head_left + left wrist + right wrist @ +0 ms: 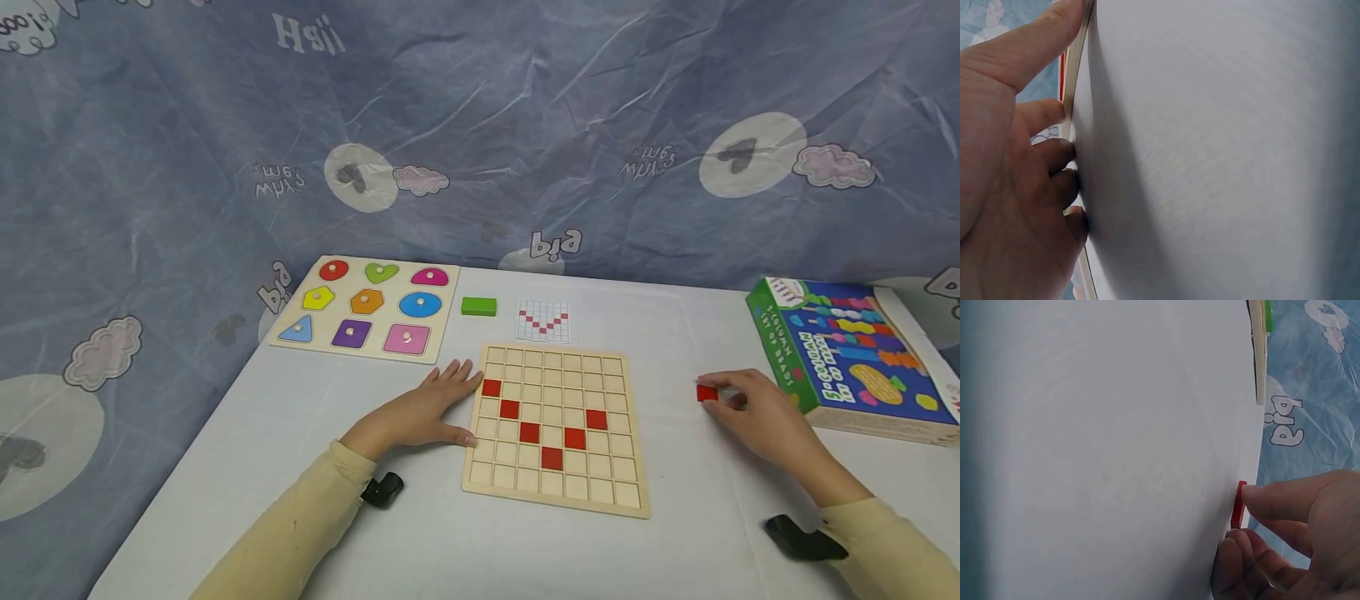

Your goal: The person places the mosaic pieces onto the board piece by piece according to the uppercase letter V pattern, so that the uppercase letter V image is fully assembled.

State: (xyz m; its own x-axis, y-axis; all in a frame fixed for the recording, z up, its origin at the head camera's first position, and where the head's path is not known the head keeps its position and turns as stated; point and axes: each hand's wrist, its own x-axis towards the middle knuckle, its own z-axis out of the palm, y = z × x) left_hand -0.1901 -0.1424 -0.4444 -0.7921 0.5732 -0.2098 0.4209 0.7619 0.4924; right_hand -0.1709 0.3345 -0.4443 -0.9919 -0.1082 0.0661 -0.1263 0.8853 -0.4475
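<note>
A square wooden grid board (572, 395) lies in the middle of the table, with several red tiles in its cells forming a lopsided V. My left hand (423, 414) rests flat with spread fingers at the board's left side; thumb and fingertips touch its edge. Off to the right of the board, my right hand (765, 421) pinches a red square tile (707, 393) between thumb and fingers. The right wrist view shows that tile (1239, 506) edge-on, close to the white tabletop. Behind the board lies a small card (543, 322) printed with a grid and a red V.
At the back left lies a shape puzzle board (382, 318) with knobbed pieces. A green block (478, 307) sits between it and the card. On the right, a colourful bead-set box (855, 358) stands just beyond my right hand. A patterned blue cloth (480, 125) hangs behind the table.
</note>
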